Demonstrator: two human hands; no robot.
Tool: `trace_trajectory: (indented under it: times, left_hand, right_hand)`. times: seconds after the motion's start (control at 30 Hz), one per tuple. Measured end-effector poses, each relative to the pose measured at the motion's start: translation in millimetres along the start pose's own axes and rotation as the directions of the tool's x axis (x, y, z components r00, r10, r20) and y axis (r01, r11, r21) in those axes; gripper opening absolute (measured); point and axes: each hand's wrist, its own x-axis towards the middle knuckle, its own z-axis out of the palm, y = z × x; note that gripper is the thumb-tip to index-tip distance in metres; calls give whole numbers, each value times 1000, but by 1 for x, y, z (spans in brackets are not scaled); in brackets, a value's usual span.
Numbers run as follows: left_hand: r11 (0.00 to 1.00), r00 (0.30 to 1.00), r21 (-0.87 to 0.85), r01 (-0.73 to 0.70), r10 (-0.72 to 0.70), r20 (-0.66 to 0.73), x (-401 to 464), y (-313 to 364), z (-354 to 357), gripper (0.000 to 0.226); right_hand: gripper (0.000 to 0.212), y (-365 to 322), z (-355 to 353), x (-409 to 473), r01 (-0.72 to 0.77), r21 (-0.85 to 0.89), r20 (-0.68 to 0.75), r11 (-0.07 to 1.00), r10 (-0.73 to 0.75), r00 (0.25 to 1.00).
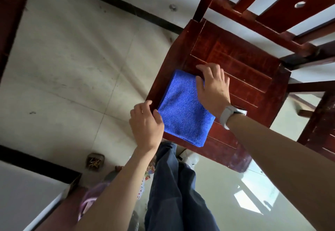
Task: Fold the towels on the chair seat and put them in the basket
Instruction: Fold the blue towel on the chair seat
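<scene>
Head view: a blue microfibre towel (pixel 183 109), folded into a neat square, lies on the dark red wooden chair seat (pixel 241 71), at its near left corner. The left hand (pixel 146 123) pinches the towel's left edge, thumb on top. The right hand (pixel 212 87) curls its fingers (pixel 203 66) over the far right corner. A lilac plastic basket (pixel 87 201) sits low, behind the left fingers. Judging by this, lift both sides together, keeping the layers pinched so the fold holds.
</scene>
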Motion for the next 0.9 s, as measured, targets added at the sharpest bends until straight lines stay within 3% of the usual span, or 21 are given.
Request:
trace_trajectory:
  times: [0.07, 0.17, 0.27, 0.4, 0.5, 0.63, 0.73, 0.83, 0.9]
  left_hand:
    - [960, 965, 113, -255, 261, -39, 0, 3, -1, 38]
    - [793, 832, 254, -554, 539, 132, 6, 7, 9, 47]
    - [697, 753, 293, -655, 571, 326, 17, 5, 23, 55]
    - [626, 707, 332, -706, 593, 386, 32, -14, 31, 63]
    - [611, 698, 339, -715, 599, 391, 33, -15, 30, 64]
    - [683, 721, 256, -684, 581, 377, 32, -4, 24, 60]
    - [767, 770, 131, -629, 591, 240, 34, 2, 17, 46]
    - [905, 908, 77, -418, 414, 63, 34, 10, 12, 36]
    - [970, 971, 70, -233, 228, 74, 38, 16, 11, 36]
  right_hand:
    - [37, 5, -6, -17, 119, -63, -114, 991, -125, 986]
    - [43, 19, 5, -49, 246, -283, -111, 927, -287, 952]
    - [45, 28, 25, -72, 242, -493, 85, 836, -230, 969]
    - [54, 43, 39, -75, 222, -473, 171, 853, -159, 972]
    - [55, 51, 44, -73, 223, -451, 182, 864, -156, 971]
    - [55, 49, 38, -71, 227, -372, 223, 900, -151, 963]
    - [47, 45, 27, -76, 168, -206, 115, 964, -147, 982]
    - [40, 42, 19, -90, -108, 45, -57, 993, 111, 992]
    - [37, 40, 17, -96, -339, 243, -33, 909, 357, 934]
